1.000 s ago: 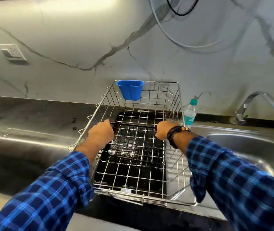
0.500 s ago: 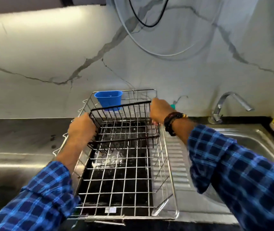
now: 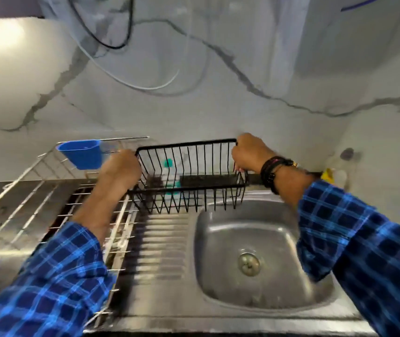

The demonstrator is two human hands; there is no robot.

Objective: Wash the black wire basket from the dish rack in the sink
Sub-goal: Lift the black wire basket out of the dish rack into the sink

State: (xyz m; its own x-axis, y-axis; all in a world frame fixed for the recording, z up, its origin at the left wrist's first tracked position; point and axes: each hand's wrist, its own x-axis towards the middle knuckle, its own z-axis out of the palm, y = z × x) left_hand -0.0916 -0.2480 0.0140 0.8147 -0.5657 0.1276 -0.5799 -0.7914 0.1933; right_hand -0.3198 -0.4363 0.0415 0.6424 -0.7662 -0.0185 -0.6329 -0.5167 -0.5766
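- We see the black wire basket (image 3: 186, 188) held in the air by both hands, clear of the steel below, with its right end a little higher than its left.
- The left hand (image 3: 121, 171) grips the basket's left end, fingers curled over the wire and the back of the hand towards us; that forearm crosses above the dish rack (image 3: 126, 138).
- The right hand (image 3: 250, 154) is closed tight around the top right corner, knuckles up, wrist bent, with dark bands (image 3: 270, 171) on the wrist.
- Both arms reach forward in blue plaid sleeves (image 3: 55, 276) pushed back from the wrists.
- The basket hangs just right of the rack, above the back of the ribbed drainboard (image 3: 162, 239) and the near-left corner of the sink (image 3: 262, 232), whose drain (image 3: 248, 264) sits below.
- A blue cup (image 3: 82, 154) hangs on the rack's far rail, just beside our left hand.
- Through the basket's wires we make out a bottle with a teal cap (image 3: 168, 162) against the marble wall (image 3: 218, 105).
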